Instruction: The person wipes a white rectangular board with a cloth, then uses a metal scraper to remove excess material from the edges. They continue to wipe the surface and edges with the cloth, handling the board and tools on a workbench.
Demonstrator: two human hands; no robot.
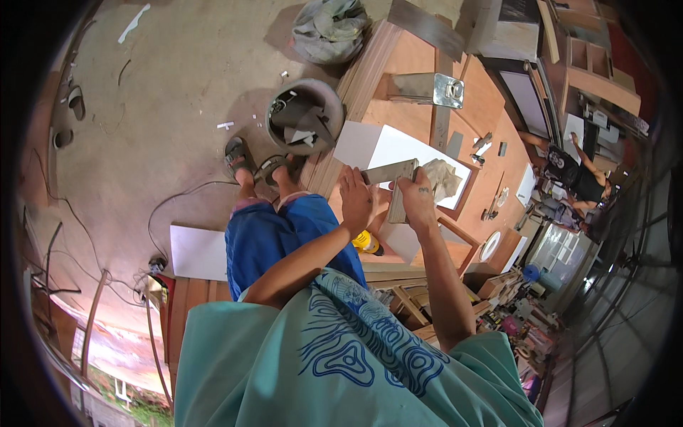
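Observation:
My right hand (416, 198) is closed round one arm of an L-shaped wooden piece (390, 171), which looks like two narrow boards meeting at a corner. My left hand (356, 200) lies at the free end of the other arm, its fingers stretched out flat and the palm side against the wood. Just beyond my right hand, a crumpled beige cloth (444, 179) rests on a white panel (420, 148). Below the hands, a yellow tool (366, 243) is partly hidden by my left forearm.
A wooden workbench (409, 57) carries a metal can (427, 90) and small tools. Beside it stand a bucket of scraps (334, 107) and a grey sack (329, 32). A cable (188, 191) crosses the floor. Another person (576, 171) works at the far right.

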